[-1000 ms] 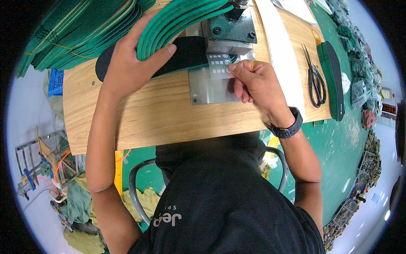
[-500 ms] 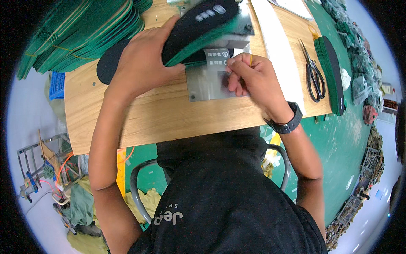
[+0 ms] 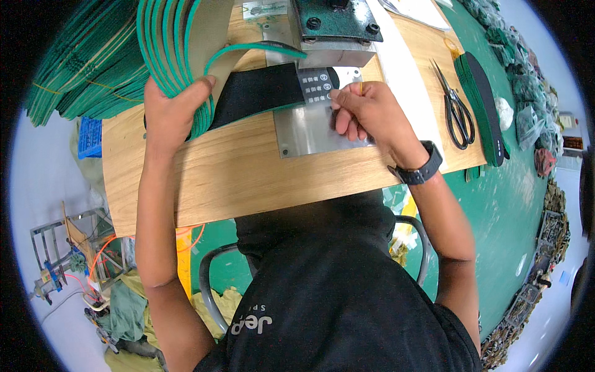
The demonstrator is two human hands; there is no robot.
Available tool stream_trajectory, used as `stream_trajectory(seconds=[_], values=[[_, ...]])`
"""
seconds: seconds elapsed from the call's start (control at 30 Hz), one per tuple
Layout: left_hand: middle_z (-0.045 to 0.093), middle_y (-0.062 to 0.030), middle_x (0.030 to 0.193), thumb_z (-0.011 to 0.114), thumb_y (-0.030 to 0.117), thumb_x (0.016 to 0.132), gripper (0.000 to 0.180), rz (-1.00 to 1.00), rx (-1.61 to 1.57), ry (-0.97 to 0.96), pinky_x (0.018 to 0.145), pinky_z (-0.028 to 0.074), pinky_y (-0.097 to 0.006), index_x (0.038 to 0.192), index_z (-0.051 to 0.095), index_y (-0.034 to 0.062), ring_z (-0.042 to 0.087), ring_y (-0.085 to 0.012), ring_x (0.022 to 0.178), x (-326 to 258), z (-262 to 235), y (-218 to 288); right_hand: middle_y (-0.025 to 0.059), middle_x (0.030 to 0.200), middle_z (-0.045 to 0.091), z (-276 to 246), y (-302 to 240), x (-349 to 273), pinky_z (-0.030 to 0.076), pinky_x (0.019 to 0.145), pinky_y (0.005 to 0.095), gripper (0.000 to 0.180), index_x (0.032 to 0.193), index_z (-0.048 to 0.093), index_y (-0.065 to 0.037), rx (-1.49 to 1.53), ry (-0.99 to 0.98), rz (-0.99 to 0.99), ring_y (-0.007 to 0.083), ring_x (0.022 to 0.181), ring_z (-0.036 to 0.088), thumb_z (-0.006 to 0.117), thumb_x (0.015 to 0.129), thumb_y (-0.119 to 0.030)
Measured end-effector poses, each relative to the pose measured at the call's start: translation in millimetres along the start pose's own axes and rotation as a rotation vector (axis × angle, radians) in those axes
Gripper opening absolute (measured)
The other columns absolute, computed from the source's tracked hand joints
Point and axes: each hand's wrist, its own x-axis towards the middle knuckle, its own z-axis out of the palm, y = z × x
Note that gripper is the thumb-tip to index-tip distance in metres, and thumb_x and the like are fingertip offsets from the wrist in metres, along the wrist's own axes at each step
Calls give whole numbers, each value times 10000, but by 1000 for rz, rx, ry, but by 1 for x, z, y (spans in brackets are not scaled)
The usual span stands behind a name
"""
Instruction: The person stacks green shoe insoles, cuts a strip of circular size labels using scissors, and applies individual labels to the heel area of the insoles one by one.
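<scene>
Left hand (image 3: 170,111) clamps a stack of green insoles (image 3: 176,46) at ten o'clock; right hand (image 3: 365,111) pinches a black insole (image 3: 260,90) under the press (image 3: 334,28), fingers risk crushing

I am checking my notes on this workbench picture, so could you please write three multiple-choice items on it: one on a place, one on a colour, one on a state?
1. Where do the scissors lie?
A. On the wooden board, to the right of the right hand
B. On the metal plate
C. On the floor

2. What colour is the edge of the insoles held in the left hand?
A. Red
B. Green
C. White

3. How does the black insole lie?
A. Rolled up in a hand
B. Hanging off the board's near edge
C. Flat, its printed end on the metal plate under the machine head

Answers: 1 A, they rest on the wooden board beyond the right hand. 2 B, the fanned stack shows green rims. 3 C, the right fingers touch that end.
</scene>
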Motion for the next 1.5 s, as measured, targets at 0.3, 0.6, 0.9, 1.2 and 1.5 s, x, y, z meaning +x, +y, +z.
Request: stream_trajectory(seconds=[0.3, 0.6, 0.9, 1.2, 1.5], values=[[655, -32, 828, 692, 104, 744, 228, 28, 83, 25, 676, 475, -250, 943, 635, 7, 578, -84, 714, -4, 7, 7, 38, 557, 605, 5, 5, 0, 348, 364, 183, 240, 765, 607, -43, -12, 47, -19, 70, 401, 510, 600, 911, -233], [664, -34, 898, 683, 93, 753, 285, 95, 153, 0, 745, 478, -254, 1021, 622, 17, 584, -88, 787, -9, 12, 9, 37, 549, 602, 10, 6, 2, 344, 363, 178, 241, 763, 606, -43, 6, 74, -1, 67, 392, 503, 596, 914, -230], [640, -144, 1016, 728, 168, 681, 673, 104, 399, -130, 853, 470, -313, 1301, 486, 68, 614, -219, 911, -5, 25, 14, 43, 567, 612, 12, 5, -1, 349, 369, 176, 193, 783, 616, -39, 65, 76, -6, 69, 398, 509, 592, 900, -190], [592, -213, 1081, 775, 299, 624, 867, 237, 966, -293, 919, 437, -433, 1373, 397, 82, 551, -384, 1032, 1, 42, 13, 60, 575, 611, 17, 10, -13, 371, 397, 184, 173, 815, 618, -11, 99, 86, -105, 78, 425, 517, 529, 899, -133], [650, -126, 785, 678, 164, 666, 525, 119, 484, -154, 668, 483, -296, 1170, 598, 37, 613, -202, 675, 3, 29, 14, 65, 590, 621, 20, 6, -51, 391, 419, 180, 149, 833, 612, -6, 25, -37, -27, 83, 455, 548, 529, 896, -111]])
